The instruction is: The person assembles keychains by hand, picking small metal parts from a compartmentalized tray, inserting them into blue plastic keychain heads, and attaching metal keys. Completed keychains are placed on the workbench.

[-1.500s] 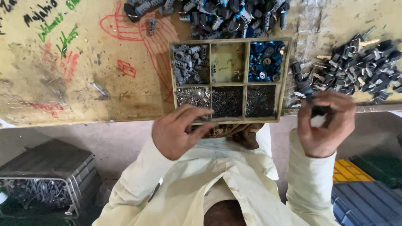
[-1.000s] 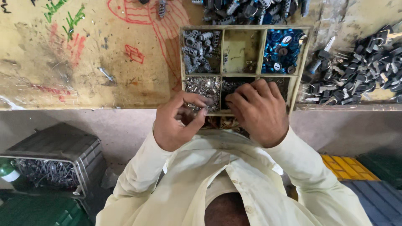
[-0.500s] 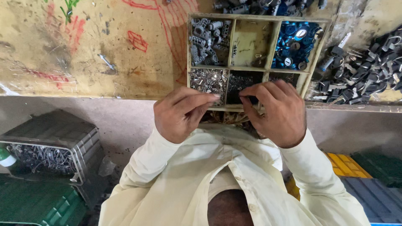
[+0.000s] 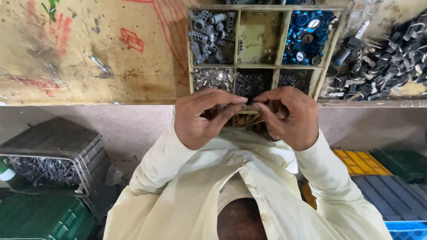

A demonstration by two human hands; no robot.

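Grey plastic crate [image 4: 53,153] far left below the counter edge, full of thin metal pins; green crate [image 4: 42,218] just under it. Wooden counter [image 4: 89,58] above, scuffed, red and green marker scribbles on it.

Left hand [image 4: 202,118] sits at the near edge of the counter, fingers curled in, thumb and forefinger pinched toward the right hand. Grip closed on a small dark part [image 4: 249,101] held between both hands; too small and too hidden to say what kind.

Wooden divider tray [image 4: 238,66] just beyond the hands, six compartments: top row grey plugs [image 4: 211,29], a nearly bare middle cell, blue caps [image 4: 307,29]; bottom row small silver bits, then two cells of dark fine pieces. Hands touch or overlap the tray's near rim at the bottom middle cell.

Right hand [image 4: 289,118] mirrors the left, fingertips meeting it at the same small part, grip closed on it too.

Pile of black clips [image 4: 382,66] on the counter right of the tray. Yellow crate [image 4: 362,162], dark green crate and blue crate [image 4: 391,200] low right. Cream shirt sleeves run down from both wrists.
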